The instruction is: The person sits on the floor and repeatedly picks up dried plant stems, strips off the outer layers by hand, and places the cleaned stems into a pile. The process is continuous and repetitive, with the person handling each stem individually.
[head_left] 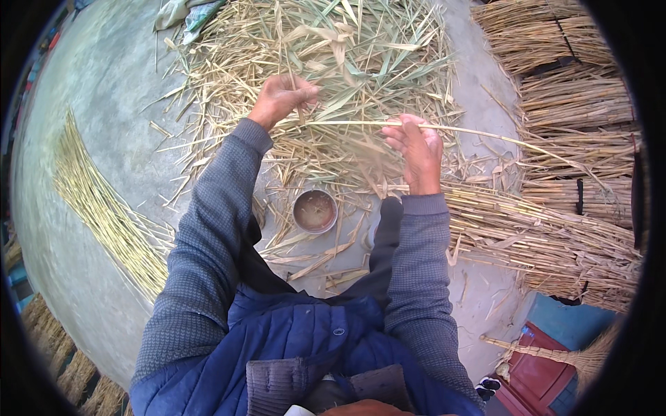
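My right hand (pixel 418 149) is closed in a pinch on a long thin reed stalk (pixel 485 133). The stalk runs nearly level, its near end below my left hand and its thin tip bending down to the right. My left hand (pixel 283 100) is closed too, with a narrow dry leaf strip (pixel 300 115) poking out below the fingers. Both hands hover over a heap of loose green and straw-coloured reed leaves (pixel 388 62). Blurred leaf bits hang beneath the stalk, between the hands.
A small metal bowl (pixel 315 211) stands on the concrete floor (pixel 104 97) between my legs. To the left lies a fan of yellowish stalks (pixel 111 208). Unstripped reeds (pixel 534 232) lie beside my right arm, near tied bundles (pixel 576 97). A straw broom (pixel 541 352) rests by a maroon object (pixel 538 374).
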### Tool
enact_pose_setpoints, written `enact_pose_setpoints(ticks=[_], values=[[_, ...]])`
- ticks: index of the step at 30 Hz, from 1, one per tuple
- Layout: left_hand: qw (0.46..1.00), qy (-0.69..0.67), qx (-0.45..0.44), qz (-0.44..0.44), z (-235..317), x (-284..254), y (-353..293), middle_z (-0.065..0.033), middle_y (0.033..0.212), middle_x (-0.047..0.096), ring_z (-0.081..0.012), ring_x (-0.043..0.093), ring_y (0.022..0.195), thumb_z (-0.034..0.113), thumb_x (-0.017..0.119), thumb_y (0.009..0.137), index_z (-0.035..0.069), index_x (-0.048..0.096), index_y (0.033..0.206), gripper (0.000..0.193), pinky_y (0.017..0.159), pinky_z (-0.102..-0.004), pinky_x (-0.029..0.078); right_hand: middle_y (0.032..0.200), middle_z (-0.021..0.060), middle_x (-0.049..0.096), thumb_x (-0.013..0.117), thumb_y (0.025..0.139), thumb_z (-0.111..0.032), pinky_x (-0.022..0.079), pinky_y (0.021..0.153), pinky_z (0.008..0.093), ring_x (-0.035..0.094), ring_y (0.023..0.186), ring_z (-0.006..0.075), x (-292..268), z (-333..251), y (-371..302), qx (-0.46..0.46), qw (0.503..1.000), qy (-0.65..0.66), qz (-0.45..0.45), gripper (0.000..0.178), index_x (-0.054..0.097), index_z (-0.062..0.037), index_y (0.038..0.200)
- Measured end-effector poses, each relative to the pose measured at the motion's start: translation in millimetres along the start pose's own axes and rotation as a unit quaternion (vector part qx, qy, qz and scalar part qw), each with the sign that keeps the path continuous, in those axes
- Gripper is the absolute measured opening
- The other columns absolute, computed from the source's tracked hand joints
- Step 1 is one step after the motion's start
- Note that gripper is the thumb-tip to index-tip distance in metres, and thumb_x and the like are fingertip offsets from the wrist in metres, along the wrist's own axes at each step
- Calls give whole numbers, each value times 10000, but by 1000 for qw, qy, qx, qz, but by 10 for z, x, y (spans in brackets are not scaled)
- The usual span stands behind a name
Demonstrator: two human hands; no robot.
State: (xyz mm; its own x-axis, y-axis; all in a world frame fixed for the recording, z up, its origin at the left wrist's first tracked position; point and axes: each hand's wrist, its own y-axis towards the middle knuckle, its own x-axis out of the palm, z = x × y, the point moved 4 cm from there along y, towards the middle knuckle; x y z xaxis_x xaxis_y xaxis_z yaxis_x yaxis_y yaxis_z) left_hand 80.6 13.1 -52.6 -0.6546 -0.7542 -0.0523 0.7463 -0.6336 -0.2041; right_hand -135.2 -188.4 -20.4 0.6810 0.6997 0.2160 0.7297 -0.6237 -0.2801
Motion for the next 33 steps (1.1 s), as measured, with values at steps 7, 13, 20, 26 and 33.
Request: enact_pose_setpoints(ticks=[7,13,20,26,33], values=[[818,542,113,158,-55,-420,30,-55,845,728,-215,638,787,325,774,828,79,685,956,291,738,-397,466,953,175,707,640,994,-220,588,667,262,727,797,206,-132,-48,4,-15,999,-23,46,311,564,43,1141],[804,514,286,86,276,218,-101,-107,903,720,-285,635,876,330,748,843,78,707,985,292,839,-436,422,922,164,704,660,985,-260,586,670,262,727,790,207,101,51,5,-10,1000,-18,6,339,571,40,1116],[855,386,335,-83,471,621,-369,-66,837,711,-227,662,805,278,750,851,92,726,887,191,763,-367,431,915,169,708,668,981,-258,583,654,257,728,775,196,241,107,33,-23,1000,2,-10,327,584,41,1082],[887,359,259,-134,272,59,-322,-105,781,717,-271,696,732,163,779,798,46,713,873,154,669,-361,528,935,174,710,701,960,-216,595,660,250,731,797,205,-66,-91,73,-47,998,18,-25,361,561,65,1136],[864,469,174,-60,481,-342,-413,-107,876,736,-273,709,837,199,796,780,59,727,918,208,761,-376,534,937,180,711,707,954,-210,608,650,252,734,794,212,-308,-206,59,-45,997,39,48,353,558,62,1124]])
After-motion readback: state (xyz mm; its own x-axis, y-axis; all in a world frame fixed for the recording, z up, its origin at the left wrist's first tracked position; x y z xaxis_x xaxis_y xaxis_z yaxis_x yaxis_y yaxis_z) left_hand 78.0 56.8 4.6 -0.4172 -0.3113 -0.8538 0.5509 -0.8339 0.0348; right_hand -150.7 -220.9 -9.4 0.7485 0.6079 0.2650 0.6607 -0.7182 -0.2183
